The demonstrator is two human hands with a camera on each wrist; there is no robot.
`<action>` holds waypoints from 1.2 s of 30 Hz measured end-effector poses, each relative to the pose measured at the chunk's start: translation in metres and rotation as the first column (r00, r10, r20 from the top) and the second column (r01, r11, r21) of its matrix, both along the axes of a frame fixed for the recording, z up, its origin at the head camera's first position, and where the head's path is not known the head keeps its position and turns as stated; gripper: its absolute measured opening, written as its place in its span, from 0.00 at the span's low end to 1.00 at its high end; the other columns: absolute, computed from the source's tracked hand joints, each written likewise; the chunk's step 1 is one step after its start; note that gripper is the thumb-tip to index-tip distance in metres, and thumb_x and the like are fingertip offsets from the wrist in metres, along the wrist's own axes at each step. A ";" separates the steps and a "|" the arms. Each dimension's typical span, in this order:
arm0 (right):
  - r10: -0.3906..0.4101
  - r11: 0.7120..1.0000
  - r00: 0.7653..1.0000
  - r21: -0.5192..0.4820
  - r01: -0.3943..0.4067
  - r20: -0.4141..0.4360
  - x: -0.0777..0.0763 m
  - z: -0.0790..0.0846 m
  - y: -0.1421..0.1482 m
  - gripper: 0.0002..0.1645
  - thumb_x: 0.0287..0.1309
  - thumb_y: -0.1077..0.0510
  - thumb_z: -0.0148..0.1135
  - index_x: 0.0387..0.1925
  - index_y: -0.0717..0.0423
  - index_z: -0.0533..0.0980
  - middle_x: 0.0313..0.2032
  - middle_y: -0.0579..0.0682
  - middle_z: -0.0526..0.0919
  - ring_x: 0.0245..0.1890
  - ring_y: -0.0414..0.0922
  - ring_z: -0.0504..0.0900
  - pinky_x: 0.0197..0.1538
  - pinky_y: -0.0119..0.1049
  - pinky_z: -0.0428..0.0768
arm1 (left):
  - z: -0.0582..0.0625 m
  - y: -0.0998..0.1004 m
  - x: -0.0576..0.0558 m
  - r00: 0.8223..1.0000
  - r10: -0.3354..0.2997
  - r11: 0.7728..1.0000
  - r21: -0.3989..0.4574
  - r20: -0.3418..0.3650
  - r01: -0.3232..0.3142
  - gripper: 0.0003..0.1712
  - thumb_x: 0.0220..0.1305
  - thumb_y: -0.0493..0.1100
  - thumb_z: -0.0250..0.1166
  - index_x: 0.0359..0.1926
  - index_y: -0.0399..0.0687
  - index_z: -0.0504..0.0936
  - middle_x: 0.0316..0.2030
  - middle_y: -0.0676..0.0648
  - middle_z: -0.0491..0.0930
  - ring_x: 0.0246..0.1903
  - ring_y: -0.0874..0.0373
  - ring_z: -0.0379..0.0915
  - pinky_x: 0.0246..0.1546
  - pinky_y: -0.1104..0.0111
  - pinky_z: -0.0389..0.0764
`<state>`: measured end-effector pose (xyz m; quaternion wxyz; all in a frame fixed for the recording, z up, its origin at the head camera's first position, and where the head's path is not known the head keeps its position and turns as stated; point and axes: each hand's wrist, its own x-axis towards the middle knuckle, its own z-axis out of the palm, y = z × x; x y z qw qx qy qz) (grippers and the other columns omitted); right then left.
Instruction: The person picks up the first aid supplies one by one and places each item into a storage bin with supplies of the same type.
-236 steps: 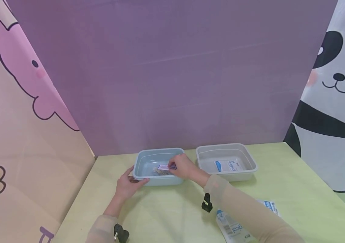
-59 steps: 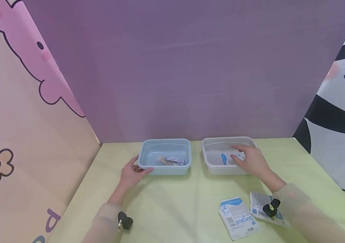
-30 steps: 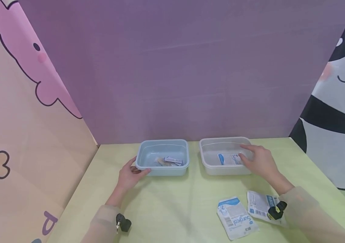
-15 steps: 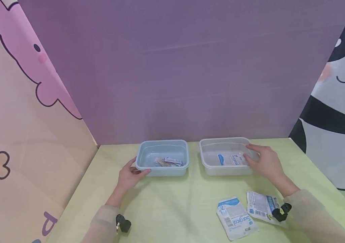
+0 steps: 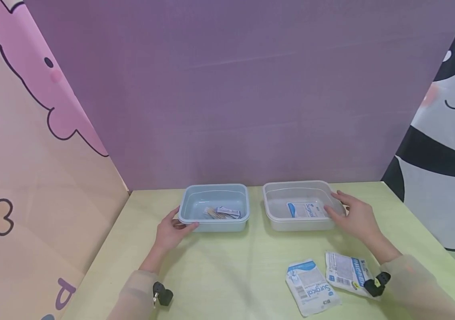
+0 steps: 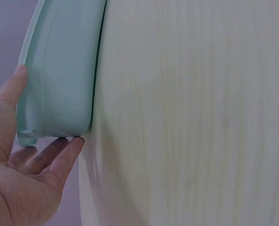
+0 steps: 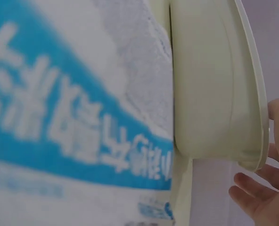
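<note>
“Surgical” is marking a flat white-and-blue rectangular packet (image 5: pixel 312 288) and a matching boxed packet (image 5: pixel 306 210), Chinese characters a blue-banded white packet (image 7: pixel 80 113)

Pale beige sleeves (image 5: pixel 413 282) are worn with small, blocky black wrist devices (image 5: pixel 164 294).

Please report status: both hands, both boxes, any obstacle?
Left hand holds blue box. Right hand at gray box, right end. Both boxes on table. Two packets in front of gray box.
</note>
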<state>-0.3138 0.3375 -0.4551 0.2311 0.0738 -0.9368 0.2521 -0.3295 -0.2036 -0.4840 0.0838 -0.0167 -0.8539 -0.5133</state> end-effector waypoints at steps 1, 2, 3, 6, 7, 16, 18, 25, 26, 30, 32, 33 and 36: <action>0.003 1.000 1.000 -0.007 -0.003 0.011 0.000 -0.001 0.001 0.39 0.70 0.44 0.68 0.70 0.67 0.74 0.71 0.74 0.73 0.63 0.75 0.78 0.56 0.66 0.83 | 0.000 0.000 0.000 1.000 0.001 1.000 -0.001 0.000 -0.001 0.52 0.60 0.49 0.81 0.79 0.41 0.66 0.56 0.31 0.87 0.55 0.39 0.88 0.52 0.56 0.90; 0.004 1.000 1.000 -0.013 -0.004 0.025 0.001 -0.003 0.001 0.40 0.71 0.43 0.67 0.71 0.67 0.73 0.71 0.74 0.73 0.62 0.75 0.79 0.57 0.66 0.82 | 0.000 0.000 0.000 1.000 0.002 1.000 -0.002 0.000 -0.002 0.52 0.60 0.50 0.81 0.79 0.41 0.66 0.56 0.31 0.87 0.54 0.39 0.88 0.52 0.56 0.90; 0.005 1.000 0.999 -0.018 -0.005 0.038 0.002 -0.004 0.001 0.40 0.72 0.42 0.67 0.72 0.67 0.72 0.70 0.75 0.72 0.62 0.75 0.79 0.57 0.66 0.82 | 0.000 0.000 0.000 1.000 0.002 1.000 -0.003 0.001 -0.002 0.52 0.60 0.50 0.81 0.79 0.41 0.66 0.56 0.31 0.87 0.54 0.39 0.88 0.52 0.56 0.90; 0.003 0.999 0.997 -0.035 0.000 0.071 0.003 -0.007 0.002 0.42 0.73 0.41 0.65 0.73 0.67 0.70 0.69 0.76 0.74 0.61 0.75 0.80 0.57 0.65 0.83 | 0.001 0.000 0.001 1.000 0.001 1.000 -0.004 0.000 -0.001 0.52 0.60 0.50 0.81 0.79 0.41 0.66 0.57 0.31 0.86 0.55 0.39 0.88 0.52 0.56 0.90; 0.001 0.999 0.996 -0.039 0.002 0.084 0.003 -0.008 0.003 0.43 0.73 0.40 0.64 0.74 0.66 0.70 0.68 0.76 0.74 0.60 0.75 0.81 0.57 0.65 0.83 | 0.002 0.000 0.001 1.000 0.001 1.000 -0.003 -0.001 -0.001 0.52 0.60 0.50 0.81 0.79 0.41 0.66 0.57 0.31 0.86 0.55 0.39 0.88 0.52 0.56 0.90; -0.001 0.998 0.981 -0.065 0.014 0.196 0.004 -0.010 0.008 0.49 0.73 0.34 0.62 0.78 0.64 0.65 0.65 0.75 0.78 0.54 0.67 0.86 0.42 0.31 0.85 | 0.003 0.000 0.004 1.000 0.006 1.000 -0.009 -0.006 -0.006 0.51 0.60 0.49 0.81 0.78 0.39 0.67 0.57 0.30 0.86 0.55 0.38 0.88 0.51 0.55 0.90; 0.001 0.998 0.980 -0.066 0.012 0.198 0.005 -0.010 0.009 0.51 0.72 0.33 0.63 0.79 0.64 0.64 0.67 0.75 0.76 0.55 0.67 0.86 0.41 0.28 0.84 | 0.003 -0.001 0.004 1.000 0.002 1.000 -0.011 -0.009 -0.002 0.51 0.60 0.50 0.81 0.78 0.39 0.67 0.58 0.30 0.86 0.55 0.38 0.87 0.52 0.55 0.90; 0.017 0.997 0.984 -0.078 -0.003 0.178 0.006 -0.010 0.009 0.51 0.71 0.34 0.65 0.78 0.66 0.64 0.69 0.76 0.74 0.60 0.71 0.83 0.54 0.57 0.88 | 0.012 -0.005 0.011 0.999 0.036 0.999 -0.025 -0.038 -0.037 0.54 0.59 0.50 0.81 0.79 0.38 0.65 0.58 0.29 0.85 0.58 0.36 0.85 0.57 0.51 0.87; 0.018 0.997 0.984 -0.080 -0.003 0.176 0.006 -0.010 0.009 0.51 0.71 0.34 0.65 0.78 0.66 0.64 0.69 0.76 0.74 0.60 0.72 0.83 0.55 0.59 0.87 | 0.015 -0.005 0.012 0.998 0.042 0.999 -0.026 -0.045 -0.043 0.54 0.59 0.49 0.82 0.80 0.39 0.65 0.59 0.29 0.85 0.59 0.36 0.85 0.58 0.51 0.87; 0.010 0.996 0.984 -0.087 0.005 0.175 0.006 -0.009 0.009 0.52 0.71 0.34 0.65 0.78 0.66 0.64 0.69 0.76 0.73 0.60 0.72 0.83 0.57 0.62 0.86 | 0.021 -0.006 0.012 0.997 0.048 0.998 -0.039 -0.064 -0.050 0.53 0.60 0.49 0.81 0.80 0.40 0.65 0.63 0.30 0.83 0.62 0.35 0.83 0.61 0.49 0.84; 0.003 0.996 0.984 -0.090 0.014 0.180 0.006 -0.010 0.009 0.52 0.70 0.33 0.65 0.78 0.65 0.64 0.69 0.76 0.73 0.60 0.71 0.83 0.56 0.60 0.86 | 0.023 -0.006 0.013 0.997 0.047 0.998 -0.044 -0.064 -0.049 0.53 0.61 0.49 0.81 0.80 0.40 0.64 0.64 0.30 0.82 0.63 0.35 0.82 0.62 0.49 0.84; -0.001 0.996 0.983 -0.089 0.018 0.183 0.007 -0.010 0.009 0.52 0.70 0.32 0.65 0.78 0.65 0.64 0.69 0.76 0.74 0.59 0.71 0.83 0.54 0.56 0.88 | 0.024 -0.006 0.013 0.997 0.048 0.998 -0.044 -0.064 -0.051 0.52 0.61 0.49 0.80 0.80 0.40 0.64 0.64 0.30 0.82 0.63 0.35 0.82 0.63 0.49 0.83; -0.008 0.996 0.982 -0.087 0.025 0.188 0.006 -0.011 0.009 0.53 0.69 0.31 0.65 0.78 0.64 0.65 0.68 0.75 0.75 0.56 0.68 0.85 0.46 0.39 0.88 | 0.026 -0.006 0.014 0.996 0.057 0.997 -0.041 -0.074 -0.060 0.51 0.62 0.48 0.80 0.80 0.40 0.65 0.65 0.30 0.81 0.65 0.35 0.80 0.64 0.49 0.82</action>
